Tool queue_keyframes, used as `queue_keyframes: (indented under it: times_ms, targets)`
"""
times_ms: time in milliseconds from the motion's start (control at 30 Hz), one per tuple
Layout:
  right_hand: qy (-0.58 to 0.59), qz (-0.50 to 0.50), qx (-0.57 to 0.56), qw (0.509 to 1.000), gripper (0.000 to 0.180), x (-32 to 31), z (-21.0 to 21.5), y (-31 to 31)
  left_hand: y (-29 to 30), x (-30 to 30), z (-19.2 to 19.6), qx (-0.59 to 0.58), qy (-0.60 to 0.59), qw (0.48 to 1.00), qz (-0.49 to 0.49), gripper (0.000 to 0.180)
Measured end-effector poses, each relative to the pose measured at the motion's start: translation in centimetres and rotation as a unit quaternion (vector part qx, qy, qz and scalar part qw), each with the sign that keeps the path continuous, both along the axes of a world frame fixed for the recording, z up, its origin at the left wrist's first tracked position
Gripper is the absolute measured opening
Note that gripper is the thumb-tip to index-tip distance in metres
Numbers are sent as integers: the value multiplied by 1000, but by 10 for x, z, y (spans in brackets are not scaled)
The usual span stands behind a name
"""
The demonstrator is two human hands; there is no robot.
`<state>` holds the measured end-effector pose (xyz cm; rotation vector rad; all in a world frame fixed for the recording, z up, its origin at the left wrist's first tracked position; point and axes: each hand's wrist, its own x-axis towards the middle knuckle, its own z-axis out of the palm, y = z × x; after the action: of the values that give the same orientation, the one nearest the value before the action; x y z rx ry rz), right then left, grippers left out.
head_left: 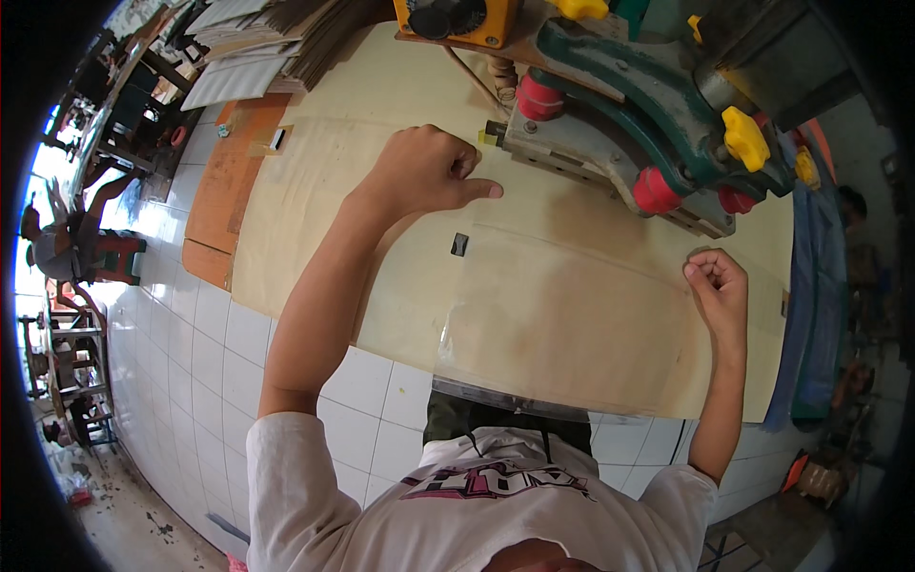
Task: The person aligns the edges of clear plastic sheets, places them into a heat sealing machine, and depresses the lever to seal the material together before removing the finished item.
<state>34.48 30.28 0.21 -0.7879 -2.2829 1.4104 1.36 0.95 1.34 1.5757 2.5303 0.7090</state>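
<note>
My left hand point(424, 173) hovers over the pale yellow table cover, its fingers curled into a loose fist and the thumb stretched out to the right. The inside of that fist is mostly hidden. On the right side of the table, my right hand point(720, 280) has its fingers bent in and the thumb against the index finger; anything between them is too small or hidden to tell. A small dark rectangular piece point(459, 244) lies below my left hand. Beyond that hand, a small dark and yellow-green piece point(491, 133) sits at the left end of the machine's metal base point(572, 153).
The green machine frame point(658, 105) with red round mounts and yellow knobs point(745, 139) stands at the far right. A yellow-orange box point(457, 21) is behind. Stacked cardboard sheets point(257, 57) lie at the far left. Blue material point(812, 286) hangs along the right edge. Another person point(71, 243) sits far left.
</note>
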Motion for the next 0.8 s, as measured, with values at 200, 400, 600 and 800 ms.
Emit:
queue_keyframes:
  times_ms: [200, 400, 600, 800]
  targets:
    - [-1, 0, 0, 1000, 6, -1, 0, -2, -2, 0, 2, -8, 5, 1000, 1, 56]
    - [5, 7, 36, 999, 5, 3, 1, -1, 2, 0, -1, 15, 26, 999, -13, 55]
    - [-1, 12, 53, 999, 5, -3, 3, -1, 1, 2, -1, 19, 3, 1000, 5, 52]
    - [-15, 1, 63, 998, 3, -1, 4, -2, 4, 4, 3, -1, -18, 1000, 14, 52]
